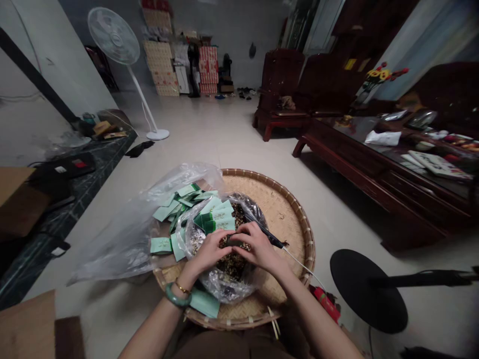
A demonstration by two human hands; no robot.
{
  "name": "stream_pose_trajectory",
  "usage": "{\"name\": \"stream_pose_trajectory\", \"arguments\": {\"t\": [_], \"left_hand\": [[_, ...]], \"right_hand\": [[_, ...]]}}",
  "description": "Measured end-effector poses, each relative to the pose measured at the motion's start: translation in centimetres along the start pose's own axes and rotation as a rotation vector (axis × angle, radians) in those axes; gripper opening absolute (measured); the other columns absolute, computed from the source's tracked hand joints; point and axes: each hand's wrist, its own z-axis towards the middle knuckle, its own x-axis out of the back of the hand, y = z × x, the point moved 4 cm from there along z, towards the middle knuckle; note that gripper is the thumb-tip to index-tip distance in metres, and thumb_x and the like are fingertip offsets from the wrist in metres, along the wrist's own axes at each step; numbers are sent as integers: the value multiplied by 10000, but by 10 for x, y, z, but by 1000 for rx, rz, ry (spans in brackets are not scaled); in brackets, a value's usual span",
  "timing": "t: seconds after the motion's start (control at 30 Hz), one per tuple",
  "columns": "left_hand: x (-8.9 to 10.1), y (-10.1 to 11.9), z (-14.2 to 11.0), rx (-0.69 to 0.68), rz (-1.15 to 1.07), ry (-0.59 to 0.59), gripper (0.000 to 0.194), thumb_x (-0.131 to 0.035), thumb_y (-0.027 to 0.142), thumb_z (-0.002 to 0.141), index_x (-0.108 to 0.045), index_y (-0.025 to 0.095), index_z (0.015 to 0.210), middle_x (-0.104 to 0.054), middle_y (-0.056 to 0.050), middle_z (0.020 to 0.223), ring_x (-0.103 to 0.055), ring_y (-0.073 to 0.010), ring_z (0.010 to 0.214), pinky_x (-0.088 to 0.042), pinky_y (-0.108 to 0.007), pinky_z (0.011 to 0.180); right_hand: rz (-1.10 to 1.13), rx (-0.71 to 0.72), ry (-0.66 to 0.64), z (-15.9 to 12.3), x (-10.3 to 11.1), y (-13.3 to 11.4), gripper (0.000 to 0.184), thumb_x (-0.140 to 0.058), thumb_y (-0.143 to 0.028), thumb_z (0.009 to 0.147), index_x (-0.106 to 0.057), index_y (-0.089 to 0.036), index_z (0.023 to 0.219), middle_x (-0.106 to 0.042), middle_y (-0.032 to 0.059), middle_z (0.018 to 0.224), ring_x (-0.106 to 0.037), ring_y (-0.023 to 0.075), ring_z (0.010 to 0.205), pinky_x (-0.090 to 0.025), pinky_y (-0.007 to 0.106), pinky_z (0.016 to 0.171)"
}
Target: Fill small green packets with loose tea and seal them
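My left hand (212, 252) and my right hand (256, 245) meet over an open clear plastic bag (234, 293) of loose dark, grainy mix (234, 267). Their curled fingers close on a small green packet (235, 240), mostly hidden by the fingers. Just beyond them, several pale and dark green packets (220, 217) lie on the bag's far left side. A black stick-like tool (272, 237) with a white cord rests by my right hand, over the bag's right edge. More green packets (164, 210) are heaped to the left.
Everything sits on a round woven bamboo tray (290, 214). A large clear plastic bag (119, 244) spreads over its left side. A black round stand base (368, 289) is at the right, near a dark wooden table (359, 174). A white fan (157, 133) stands farther back.
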Motion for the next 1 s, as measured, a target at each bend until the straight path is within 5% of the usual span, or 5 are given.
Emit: {"name": "stream_pose_trajectory", "arguments": {"t": [0.33, 0.6, 0.77, 1.0], "left_hand": [[-2, 5, 0, 36, 4, -22, 302, -646, 188, 765, -705, 204, 1061, -714, -60, 1077, -639, -222, 993, -469, -308, 892], [-6, -5, 1, 72, 37, 42, 287, -661, 264, 777, -720, 193, 1049, -727, -77, 1053, -673, -227, 922, -509, -308, 823], [-6, -7, 3, 102, 40, 126, 259, -637, 289, 796, -734, 166, 1002, -745, -86, 989, -689, -220, 847, -524, -314, 795], [-8, 1, 5, 73, 30, 152, 247, -690, 282, 743, -746, 177, 960, -752, -74, 954, -686, -222, 839, -518, -310, 788]], "right_hand": [[-75, 36, -36, -2, 2, 7, 107, -611, -211, 849, -675, -232, 932, -591, 81, 1018, -495, 226, 1000, -482, 385, 833], [-101, -52, -223, -4, -8, 19, 191, -518, -234, 910, -707, -206, 910, -633, 86, 1001, -521, 218, 1006, -476, 381, 873], [-71, -47, -119, -6, -4, 26, 194, -563, -283, 893, -680, -222, 1035, -631, 88, 1015, -547, 213, 955, -488, 360, 813], [-68, -75, -118, -7, -14, 39, 184, -536, -269, 907, -697, -200, 848, -645, 73, 851, -575, 184, 809, -483, 300, 708]]}}
